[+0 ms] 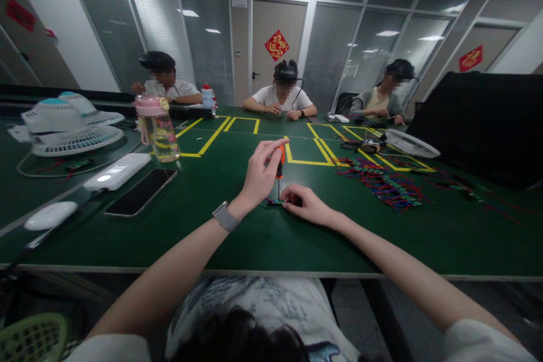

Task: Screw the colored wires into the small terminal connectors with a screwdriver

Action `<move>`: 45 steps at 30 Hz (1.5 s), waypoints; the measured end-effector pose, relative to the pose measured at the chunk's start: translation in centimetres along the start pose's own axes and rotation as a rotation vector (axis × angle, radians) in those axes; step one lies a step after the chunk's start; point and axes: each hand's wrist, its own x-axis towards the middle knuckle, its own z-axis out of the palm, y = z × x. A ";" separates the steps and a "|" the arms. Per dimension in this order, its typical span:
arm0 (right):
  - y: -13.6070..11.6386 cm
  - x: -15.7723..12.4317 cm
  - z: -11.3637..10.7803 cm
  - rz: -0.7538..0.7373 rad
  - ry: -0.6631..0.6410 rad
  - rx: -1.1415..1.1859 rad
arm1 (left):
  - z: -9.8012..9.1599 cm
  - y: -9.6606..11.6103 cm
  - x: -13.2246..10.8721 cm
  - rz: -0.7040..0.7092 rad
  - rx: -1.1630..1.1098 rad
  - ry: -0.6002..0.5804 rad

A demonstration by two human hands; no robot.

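Two bare hands, both occupied. Left hand [262, 172] around the orange-and-black handle of a screwdriver [280, 168], fingertips stretched out past its top — shaft upright, tip down at a small circuit board [275, 202], presumably for straight pressure from above. Tip seated or not: cannot tell. Right hand [307, 203] low, curled, pinching the board's right end, likely against slip or twist. Board on the green surface [169, 232], central, between the hands — probably easy for both arms. To the right, well apart, a row of wired boards [384, 184], perhaps there to keep loose leads clear. To the left, phone [142, 192], white power pack [117, 172], water bottle [158, 133], seemingly out of the way. Three co-workers [302, 100] along the far side.
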 end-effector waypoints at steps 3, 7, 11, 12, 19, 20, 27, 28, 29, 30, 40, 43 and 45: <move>0.1 0.0 0.0 0.001 0.000 -0.002 | 0.0 -0.2 0.1 -0.039 -0.051 -0.018; 0.1 0.0 0.1 -0.004 -0.001 0.006 | 0.1 -0.4 0.0 -0.096 -0.115 -0.023; 0.1 0.0 0.1 0.002 0.000 0.002 | 0.2 -0.4 0.0 -0.093 -0.140 -0.007; 0.1 0.0 0.0 0.002 0.001 0.001 | 0.2 -0.3 0.1 -0.091 -0.141 -0.007; 0.3 0.0 0.1 0.000 0.000 0.011 | 0.2 0.0 0.1 -0.070 -0.115 -0.008; 0.3 0.0 0.1 0.000 0.000 0.011 | 0.2 0.0 0.1 -0.060 -0.095 -0.003; 0.1 0.1 0.1 0.003 0.006 0.019 | 0.1 -0.3 -0.1 0.000 0.007 0.026; 0.2 0.1 0.2 0.004 0.007 0.021 | 0.1 -0.3 -0.1 0.003 0.005 0.021; 0.2 0.1 0.2 0.006 0.007 0.020 | 0.1 -0.4 -0.1 0.002 -0.004 0.009; 0.2 0.1 0.2 0.006 0.007 0.020 | 0.1 -0.4 -0.1 -0.005 -0.022 -0.005; 0.2 0.0 0.2 0.005 0.008 0.026 | 0.3 -0.5 -0.1 -0.048 -0.106 -0.003; 0.2 0.0 0.2 0.001 0.004 0.027 | 0.1 -0.3 -0.2 -0.001 0.000 0.018; 0.2 0.0 0.1 0.000 0.004 0.025 | 0.1 -0.2 -0.2 0.009 0.056 0.030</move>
